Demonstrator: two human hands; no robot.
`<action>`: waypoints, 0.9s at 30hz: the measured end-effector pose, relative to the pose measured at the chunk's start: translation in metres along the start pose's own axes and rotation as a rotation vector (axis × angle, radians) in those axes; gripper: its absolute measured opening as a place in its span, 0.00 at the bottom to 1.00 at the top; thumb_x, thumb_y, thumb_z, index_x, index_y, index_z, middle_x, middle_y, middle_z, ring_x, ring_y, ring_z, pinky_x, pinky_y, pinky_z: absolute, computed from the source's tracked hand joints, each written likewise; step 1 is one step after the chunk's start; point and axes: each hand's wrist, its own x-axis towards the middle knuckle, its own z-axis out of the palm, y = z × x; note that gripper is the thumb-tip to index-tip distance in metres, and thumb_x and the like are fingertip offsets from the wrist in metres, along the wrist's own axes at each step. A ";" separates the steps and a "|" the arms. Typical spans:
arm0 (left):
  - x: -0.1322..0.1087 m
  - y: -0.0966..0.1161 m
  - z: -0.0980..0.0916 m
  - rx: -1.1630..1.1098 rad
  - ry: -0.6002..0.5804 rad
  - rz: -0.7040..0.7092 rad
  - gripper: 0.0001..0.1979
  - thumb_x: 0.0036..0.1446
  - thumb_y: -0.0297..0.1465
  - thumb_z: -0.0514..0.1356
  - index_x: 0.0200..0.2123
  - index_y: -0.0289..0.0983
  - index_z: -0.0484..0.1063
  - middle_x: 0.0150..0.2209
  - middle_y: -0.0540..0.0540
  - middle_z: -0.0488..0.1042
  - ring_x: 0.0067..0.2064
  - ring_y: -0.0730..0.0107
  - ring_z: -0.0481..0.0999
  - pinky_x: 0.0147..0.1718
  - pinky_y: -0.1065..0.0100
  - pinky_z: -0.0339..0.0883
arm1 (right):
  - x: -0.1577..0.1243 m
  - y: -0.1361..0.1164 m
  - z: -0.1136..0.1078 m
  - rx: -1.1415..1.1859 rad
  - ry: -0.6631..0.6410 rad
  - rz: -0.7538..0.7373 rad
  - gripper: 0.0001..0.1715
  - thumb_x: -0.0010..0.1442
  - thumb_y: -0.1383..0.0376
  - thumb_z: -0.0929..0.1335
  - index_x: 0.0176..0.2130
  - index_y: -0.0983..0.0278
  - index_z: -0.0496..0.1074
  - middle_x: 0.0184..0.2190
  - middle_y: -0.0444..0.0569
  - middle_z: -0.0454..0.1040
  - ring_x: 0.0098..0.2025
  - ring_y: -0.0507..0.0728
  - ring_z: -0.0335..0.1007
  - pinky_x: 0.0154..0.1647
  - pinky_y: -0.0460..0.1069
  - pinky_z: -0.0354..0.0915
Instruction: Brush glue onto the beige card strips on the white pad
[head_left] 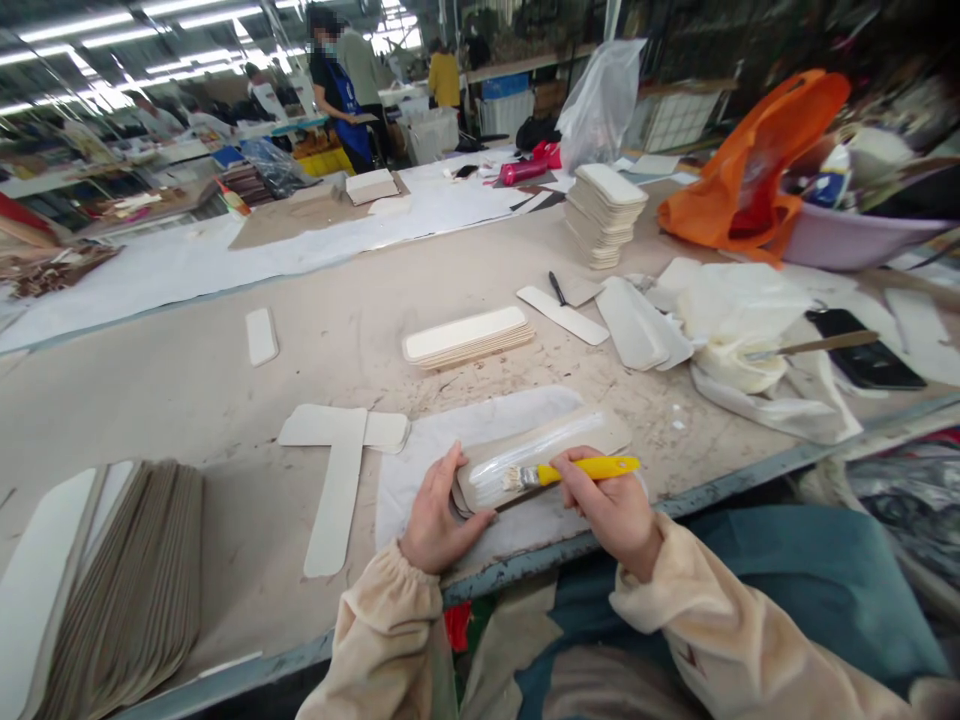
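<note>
My right hand (611, 505) grips a yellow-handled brush (577, 470). The brush's pale bristles rest on a rounded grey-beige board (600, 430) that carries a shiny white wet streak. At the board's left end, my left hand (442, 520) holds its edge between thumb and fingers. More layers show under that end. Beneath lies a white sheet (397, 480). Left of it, two pale strips cross, the upright strip (336, 510) over the flat one. Beyond the board sits a low stack of cream strips (469, 335).
A tall stack of boards (127, 590) stands at the near left. Behind are another stack (604, 215) and an orange bag (750, 170). At right lie a glue-filled bag (742, 330) and a phone (870, 350). The table edge (517, 570) runs close to my forearms. People stand far back.
</note>
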 end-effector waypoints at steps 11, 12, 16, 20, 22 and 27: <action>0.002 0.000 -0.003 0.063 -0.015 -0.007 0.43 0.49 0.38 0.65 0.65 0.37 0.49 0.53 0.39 0.69 0.56 0.53 0.69 0.55 0.52 0.65 | 0.016 0.006 -0.067 -0.235 0.274 -0.006 0.29 0.61 0.49 0.64 0.17 0.63 0.66 0.21 0.46 0.71 0.21 0.51 0.63 0.27 0.48 0.62; 0.002 0.000 -0.003 0.064 -0.016 -0.010 0.43 0.49 0.38 0.65 0.65 0.37 0.49 0.53 0.39 0.69 0.56 0.53 0.69 0.55 0.52 0.65 | 0.017 0.007 -0.071 -0.255 0.295 -0.016 0.29 0.61 0.49 0.64 0.16 0.63 0.65 0.22 0.47 0.71 0.21 0.51 0.64 0.28 0.48 0.62; 0.002 -0.001 -0.002 0.070 -0.027 -0.006 0.43 0.49 0.38 0.65 0.64 0.37 0.49 0.53 0.38 0.69 0.56 0.53 0.69 0.56 0.51 0.64 | 0.020 0.008 -0.084 -0.332 0.365 -0.041 0.28 0.61 0.51 0.63 0.16 0.62 0.65 0.22 0.45 0.71 0.22 0.51 0.66 0.30 0.48 0.63; 0.002 -0.004 -0.002 0.087 -0.024 0.007 0.43 0.50 0.39 0.65 0.65 0.37 0.49 0.54 0.38 0.69 0.57 0.53 0.69 0.56 0.51 0.64 | 0.021 0.014 -0.091 -0.396 0.424 -0.084 0.22 0.61 0.52 0.64 0.24 0.63 0.70 0.20 0.44 0.71 0.23 0.53 0.68 0.32 0.48 0.64; 0.002 -0.004 -0.002 0.099 -0.019 0.013 0.42 0.50 0.39 0.65 0.64 0.37 0.49 0.53 0.38 0.69 0.56 0.53 0.69 0.56 0.51 0.65 | 0.020 0.018 -0.093 -0.397 0.441 -0.101 0.19 0.61 0.52 0.64 0.30 0.63 0.72 0.19 0.43 0.70 0.23 0.53 0.68 0.31 0.48 0.64; 0.003 -0.003 -0.002 0.099 -0.018 0.018 0.41 0.50 0.39 0.65 0.63 0.36 0.51 0.54 0.37 0.68 0.56 0.51 0.69 0.55 0.50 0.66 | 0.015 0.015 -0.092 -0.294 0.560 -0.227 0.14 0.61 0.55 0.66 0.36 0.64 0.71 0.19 0.42 0.68 0.21 0.52 0.65 0.27 0.48 0.63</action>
